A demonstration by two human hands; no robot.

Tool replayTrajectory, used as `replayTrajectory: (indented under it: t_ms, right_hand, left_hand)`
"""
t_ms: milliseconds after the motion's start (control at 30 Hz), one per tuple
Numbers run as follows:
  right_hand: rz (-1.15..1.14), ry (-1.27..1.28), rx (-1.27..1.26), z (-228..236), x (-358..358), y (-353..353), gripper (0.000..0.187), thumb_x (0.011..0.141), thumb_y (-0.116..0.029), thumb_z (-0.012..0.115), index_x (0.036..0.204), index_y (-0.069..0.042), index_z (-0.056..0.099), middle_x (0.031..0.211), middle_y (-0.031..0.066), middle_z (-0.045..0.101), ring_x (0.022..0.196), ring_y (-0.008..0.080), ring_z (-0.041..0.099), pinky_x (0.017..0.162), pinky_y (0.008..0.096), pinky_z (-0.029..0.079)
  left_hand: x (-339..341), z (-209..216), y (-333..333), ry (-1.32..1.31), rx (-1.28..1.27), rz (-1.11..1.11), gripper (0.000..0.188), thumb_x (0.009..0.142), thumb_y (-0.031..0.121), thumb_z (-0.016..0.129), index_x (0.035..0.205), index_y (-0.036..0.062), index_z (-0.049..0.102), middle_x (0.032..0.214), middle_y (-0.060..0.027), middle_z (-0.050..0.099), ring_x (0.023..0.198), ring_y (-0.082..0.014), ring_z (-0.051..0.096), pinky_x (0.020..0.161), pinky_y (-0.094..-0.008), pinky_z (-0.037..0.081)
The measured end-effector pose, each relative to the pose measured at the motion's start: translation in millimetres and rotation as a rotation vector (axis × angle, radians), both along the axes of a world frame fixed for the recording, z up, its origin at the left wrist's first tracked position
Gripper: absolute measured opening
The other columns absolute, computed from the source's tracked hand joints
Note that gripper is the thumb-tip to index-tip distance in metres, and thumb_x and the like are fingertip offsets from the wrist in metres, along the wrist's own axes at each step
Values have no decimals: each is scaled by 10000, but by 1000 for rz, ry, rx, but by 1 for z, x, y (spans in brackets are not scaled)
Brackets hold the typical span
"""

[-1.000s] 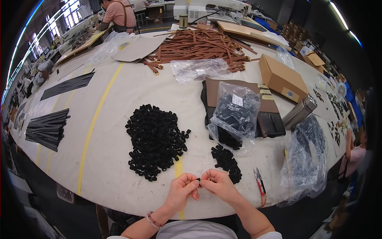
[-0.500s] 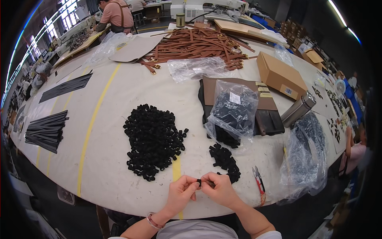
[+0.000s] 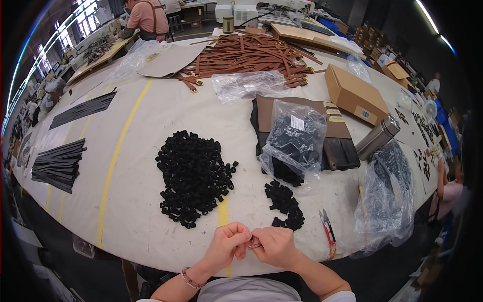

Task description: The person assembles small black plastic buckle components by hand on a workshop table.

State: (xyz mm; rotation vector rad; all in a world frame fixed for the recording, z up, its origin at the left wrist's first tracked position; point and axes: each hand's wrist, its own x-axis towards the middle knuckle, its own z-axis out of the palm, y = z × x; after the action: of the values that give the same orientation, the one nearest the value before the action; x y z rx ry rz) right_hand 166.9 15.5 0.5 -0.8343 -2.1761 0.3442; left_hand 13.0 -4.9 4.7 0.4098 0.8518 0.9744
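My left hand [image 3: 229,245] and my right hand [image 3: 275,246] meet over the table's near edge, fingers pinched together. Between their fingertips is a small black loop [image 3: 251,238], now almost wholly covered by the fingers. A thin pale sliver shows under the right fingers; I cannot make out what it is. Ahead and to the left lies a large heap of small black loops [image 3: 191,176]. Beyond my right hand is a smaller pile of black pieces [image 3: 285,205]. Red-handled snips [image 3: 328,232] rest to its right.
A plastic bag of dark pieces [image 3: 297,133] lies on brown and black sheets. Nearby stand a steel flask [image 3: 377,137], a cardboard box [image 3: 355,94] and another plastic bag [image 3: 386,196]. Brown belts [image 3: 246,58] are heaped at the back; black strips [image 3: 59,165] lie left. Other people work nearby.
My fingers have closed further round the black loop, which showed plainly between the fingertips before. The right hand has turned and shifted slightly left.
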Motion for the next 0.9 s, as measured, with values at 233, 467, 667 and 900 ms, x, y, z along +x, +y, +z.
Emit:
replayTrajectory:
  t_ms: [233,467,667,900]
  right_hand:
    - [73,504,-1230,9,7,9,129,742,-103,607,799,3,559,639,-42,521,502,1,418,434,153,311]
    - [106,712,-1411,2,9,9,131,728,-73,615,819,-6,549,608,-30,503,480,14,404,416,160,298]
    - [120,850,-1497,7,4,8,138,721,-37,601,834,6,534,626,7,527,476,33,453,396,153,299]
    - [173,786,-1456,-3,10,9,129,728,-31,570,845,8,532,631,11,523,495,47,488,389,155,304]
  left_hand:
    - [-6,-5,-3,-46,66,-113,63,788,21,522,823,-14,483,621,-74,521,389,-77,400,379,-212,368]
    - [-2,-5,-6,172,228,-113,76,792,-28,502,861,-34,471,665,-81,548,462,-96,495,439,-220,423]
    - [-1,-9,-10,119,308,-94,118,800,0,504,911,-26,475,723,-47,547,522,-61,497,467,-170,394]
    - [-3,-11,-10,163,291,-116,96,788,-12,503,882,-23,489,668,-27,527,501,-41,469,435,-161,363]
